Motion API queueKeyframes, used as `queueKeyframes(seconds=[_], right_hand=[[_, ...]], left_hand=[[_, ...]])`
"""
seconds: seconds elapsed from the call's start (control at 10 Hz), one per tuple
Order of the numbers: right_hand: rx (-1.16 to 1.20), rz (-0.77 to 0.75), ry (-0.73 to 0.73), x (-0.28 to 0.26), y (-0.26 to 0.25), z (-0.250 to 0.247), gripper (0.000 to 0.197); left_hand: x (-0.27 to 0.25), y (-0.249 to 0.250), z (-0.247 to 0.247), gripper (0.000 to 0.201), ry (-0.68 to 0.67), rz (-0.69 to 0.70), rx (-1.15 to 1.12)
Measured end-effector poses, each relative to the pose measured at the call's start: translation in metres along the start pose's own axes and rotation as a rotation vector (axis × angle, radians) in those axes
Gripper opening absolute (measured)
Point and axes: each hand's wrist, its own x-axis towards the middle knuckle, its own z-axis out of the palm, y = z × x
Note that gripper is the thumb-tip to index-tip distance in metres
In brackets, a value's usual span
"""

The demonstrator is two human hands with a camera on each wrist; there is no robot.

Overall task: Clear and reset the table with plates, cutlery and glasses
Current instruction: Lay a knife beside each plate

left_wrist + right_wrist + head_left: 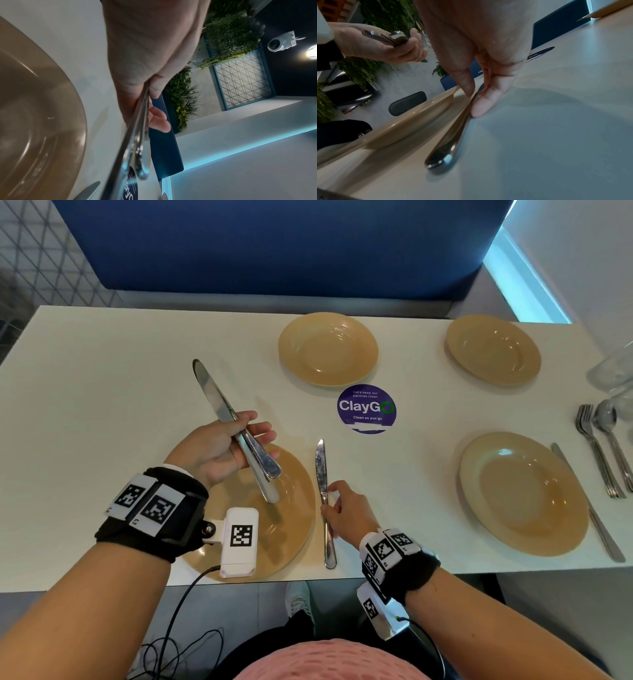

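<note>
My left hand (236, 440) holds a bundle of steel knives (219, 405) above the near tan plate (294, 508), blades pointing away to the far left. The left wrist view shows those knife handles (137, 148) clamped between thumb and fingers. A single knife (323, 501) lies flat on the white table (102, 405) just right of that plate. My right hand (334, 503) pinches its handle with thumb and fingertips (481, 106). The knife handle (450, 146) runs along the plate's rim (412, 115).
Three more tan plates sit at far centre (327, 349), far right (493, 350) and near right (524, 494). A knife (589, 505), forks (596, 453) and a spoon (609, 436) lie by the right plate. Glasses (616, 368) stand at the right edge. A purple sticker (366, 409) marks the middle.
</note>
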Motion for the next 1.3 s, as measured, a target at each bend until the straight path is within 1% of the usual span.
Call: queueKeyframes(seconds=[0.2,0.4,0.5,0.6,0.7,0.8,0.9,1.0,1.1,1.2,1.3], right_hand=[[0.002,-0.011,0.005,0.001,0.002,0.001,0.032],[-0.004,-0.017,-0.020,0.000,0.000,-0.005,0.034],[-0.035,-0.067,0.021,0.001,-0.011,-0.028,0.031],[-0.085,-0.293,0.139,0.002,-0.035,-0.064,0.025],[-0.138,-0.648,0.126,0.000,-0.061,-0.097,0.030],[-0.352,-0.937,0.049,0.005,-0.069,-0.118,0.035],[-0.463,-1.115,0.130,0.016,-0.068,-0.137,0.025],[-0.427,-1.261,0.247,0.024,-0.063,-0.163,0.025],[-0.277,-1.191,0.389,0.029,-0.065,-0.202,0.025],[0.024,-0.930,0.461,0.040,-0.079,-0.256,0.019],[0.097,-0.640,0.536,0.083,-0.085,-0.312,0.018]], left_hand=[[0.000,-0.001,0.002,0.021,-0.009,-0.006,0.000],[0.001,-0.002,0.007,0.021,-0.022,-0.017,0.001],[0.000,-0.001,0.011,0.021,-0.064,-0.056,-0.001],[0.000,-0.001,0.022,0.025,-0.119,-0.082,-0.001],[0.001,-0.002,0.042,0.025,-0.175,-0.091,0.006],[0.005,-0.003,0.064,0.023,-0.211,-0.106,0.007],[0.011,-0.004,0.091,0.024,-0.223,-0.108,0.035],[0.015,-0.005,0.123,0.027,-0.281,-0.111,0.033],[0.021,-0.002,0.158,0.028,-0.334,-0.117,0.016],[0.030,0.002,0.190,0.029,-0.299,-0.117,0.121],[0.044,0.004,0.216,0.024,-0.206,-0.086,0.204]])
